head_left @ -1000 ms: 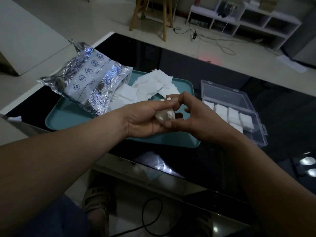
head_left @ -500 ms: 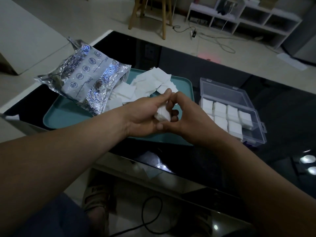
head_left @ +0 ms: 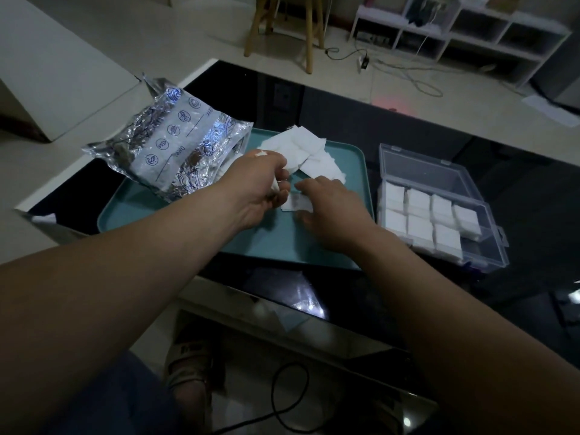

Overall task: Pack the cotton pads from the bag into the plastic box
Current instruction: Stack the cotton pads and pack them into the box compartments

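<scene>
A silver foil bag [head_left: 175, 149] lies on the left of a teal tray [head_left: 201, 233]. Loose white cotton pads [head_left: 309, 152] are heaped at the tray's far middle. My left hand [head_left: 254, 189] hovers over the tray, fingers closed on a folded cotton pad [head_left: 276, 185]. My right hand [head_left: 329, 208] reaches down beside it, fingers spread over a flat pad [head_left: 296, 204] lying on the tray. The clear plastic box [head_left: 439, 174] stands open to the right of the tray, with folded pads [head_left: 420, 215] filling several compartments.
The tray and box rest on a black glass table [head_left: 345, 120] whose near edge runs below my arms. A wooden stool [head_left: 282, 29] and white shelves [head_left: 470, 36] stand on the floor beyond. A cable and my sandalled foot show under the table.
My hands have parted and moved forward over the tray. The left hand keeps the folded pad, while the right hand has let go and dropped onto a flat pad.
</scene>
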{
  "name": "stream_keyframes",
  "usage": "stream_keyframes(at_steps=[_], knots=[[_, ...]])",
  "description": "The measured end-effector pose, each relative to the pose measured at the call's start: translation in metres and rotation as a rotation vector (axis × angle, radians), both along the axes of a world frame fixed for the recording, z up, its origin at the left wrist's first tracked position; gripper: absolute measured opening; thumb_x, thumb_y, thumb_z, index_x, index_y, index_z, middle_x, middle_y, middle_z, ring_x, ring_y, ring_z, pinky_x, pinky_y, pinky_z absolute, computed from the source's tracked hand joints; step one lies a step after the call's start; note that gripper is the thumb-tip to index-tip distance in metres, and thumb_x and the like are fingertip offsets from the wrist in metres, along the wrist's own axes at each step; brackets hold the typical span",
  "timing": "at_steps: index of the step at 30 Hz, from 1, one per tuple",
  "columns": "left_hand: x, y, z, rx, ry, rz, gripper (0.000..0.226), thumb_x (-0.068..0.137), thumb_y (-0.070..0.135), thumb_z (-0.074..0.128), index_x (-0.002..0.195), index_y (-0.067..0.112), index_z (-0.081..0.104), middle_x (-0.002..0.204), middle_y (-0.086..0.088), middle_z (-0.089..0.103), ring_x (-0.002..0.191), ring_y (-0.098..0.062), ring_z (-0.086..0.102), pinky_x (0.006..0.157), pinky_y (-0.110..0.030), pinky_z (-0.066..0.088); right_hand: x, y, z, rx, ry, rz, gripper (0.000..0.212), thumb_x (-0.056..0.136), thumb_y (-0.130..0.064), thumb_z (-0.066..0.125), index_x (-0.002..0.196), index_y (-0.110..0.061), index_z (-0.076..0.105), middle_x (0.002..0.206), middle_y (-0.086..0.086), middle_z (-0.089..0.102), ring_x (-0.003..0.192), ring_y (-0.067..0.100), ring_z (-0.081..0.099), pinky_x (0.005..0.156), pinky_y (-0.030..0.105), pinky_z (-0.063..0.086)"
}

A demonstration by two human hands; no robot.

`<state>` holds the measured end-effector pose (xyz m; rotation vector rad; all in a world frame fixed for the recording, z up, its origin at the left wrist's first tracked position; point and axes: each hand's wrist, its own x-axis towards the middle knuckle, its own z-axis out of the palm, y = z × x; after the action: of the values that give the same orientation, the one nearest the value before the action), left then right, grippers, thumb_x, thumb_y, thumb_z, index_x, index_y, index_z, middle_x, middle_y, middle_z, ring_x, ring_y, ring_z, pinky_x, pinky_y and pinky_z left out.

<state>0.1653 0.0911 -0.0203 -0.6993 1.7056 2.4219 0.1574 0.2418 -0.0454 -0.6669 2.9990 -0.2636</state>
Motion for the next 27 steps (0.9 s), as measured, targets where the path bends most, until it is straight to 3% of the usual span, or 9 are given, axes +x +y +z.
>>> stream_keyframes(at_steps=[2,5,10,13,19,23,25,27], knots=[[0.001,-0.002,0.0,-0.028,0.001,-0.018,0.011,0.099,0.01,0.053,0.095,0.02,0.055,0.074,-0.004,0.056,0.053,-0.012,0.049,0.045,-0.019,0.044,0.0,0.001,0.0,0.051,0.05,0.016,0.028,0.097,-0.037,0.061,0.124,-0.027,0.063,0.122,0.004,0.063,0.112,0.029,0.059,0.089,0.041,0.047],[0.002,-0.002,-0.003,-0.083,-0.004,-0.03,0.012,0.099,0.009,0.055,0.094,0.02,0.054,0.074,-0.005,0.056,0.055,-0.014,0.05,0.045,-0.02,0.045,0.006,0.007,0.001,-0.04,0.011,-0.074,0.013,0.097,-0.031,0.061,0.107,-0.023,0.067,0.108,0.004,0.068,0.097,0.029,0.063,0.073,0.035,0.045],[0.006,0.02,-0.003,-0.125,0.018,-0.138,0.008,0.098,0.017,0.064,0.101,0.017,0.056,0.082,-0.007,0.053,0.059,-0.016,0.051,0.045,-0.022,0.042,0.016,0.031,0.017,-0.702,-0.306,-0.414,0.012,0.094,-0.026,0.072,0.104,-0.023,0.068,0.093,0.003,0.075,0.08,0.018,0.071,0.072,0.037,0.056],[0.016,0.04,-0.001,-0.114,0.042,-0.296,0.02,0.096,0.028,0.07,0.102,0.018,0.054,0.088,-0.008,0.054,0.058,-0.014,0.051,0.046,-0.024,0.039,0.027,0.044,0.032,-0.906,-0.369,-0.451,0.014,0.098,-0.026,0.069,0.11,-0.019,0.066,0.097,0.005,0.074,0.075,0.011,0.067,0.066,0.029,0.053],[0.022,0.067,0.009,0.006,0.105,-0.354,0.012,0.098,0.015,0.061,0.093,0.02,0.051,0.079,-0.007,0.056,0.057,-0.013,0.051,0.05,-0.026,0.035,0.046,0.06,0.039,-0.713,-0.201,-0.301,0.011,0.096,-0.033,0.069,0.103,-0.025,0.072,0.094,-0.009,0.073,0.084,0.003,0.066,0.071,0.024,0.048],[0.024,0.074,0.009,0.083,0.043,-0.36,0.024,0.097,0.005,0.059,0.081,0.02,0.05,0.075,-0.006,0.055,0.058,-0.013,0.055,0.05,-0.024,0.047,0.054,0.078,0.041,-0.62,-0.064,-0.259,0.017,0.09,-0.041,0.074,0.1,-0.029,0.067,0.104,-0.009,0.066,0.098,0.004,0.06,0.079,0.024,0.046],[0.028,0.08,0.009,0.084,0.03,-0.427,0.02,0.098,0.005,0.058,0.087,0.02,0.051,0.075,-0.005,0.057,0.059,-0.013,0.055,0.049,-0.023,0.046,0.057,0.087,0.04,-0.641,-0.072,-0.247,0.019,0.089,-0.04,0.074,0.099,-0.028,0.063,0.111,-0.01,0.066,0.105,0.006,0.06,0.087,0.027,0.048],[0.032,0.084,0.01,0.088,0.032,-0.509,0.013,0.099,0.006,0.055,0.093,0.017,0.053,0.076,-0.007,0.058,0.06,-0.015,0.053,0.048,-0.022,0.043,0.058,0.092,0.039,-0.778,-0.18,-0.294,0.016,0.091,-0.036,0.072,0.098,-0.026,0.062,0.108,-0.01,0.07,0.105,0.009,0.065,0.093,0.039,0.054]])
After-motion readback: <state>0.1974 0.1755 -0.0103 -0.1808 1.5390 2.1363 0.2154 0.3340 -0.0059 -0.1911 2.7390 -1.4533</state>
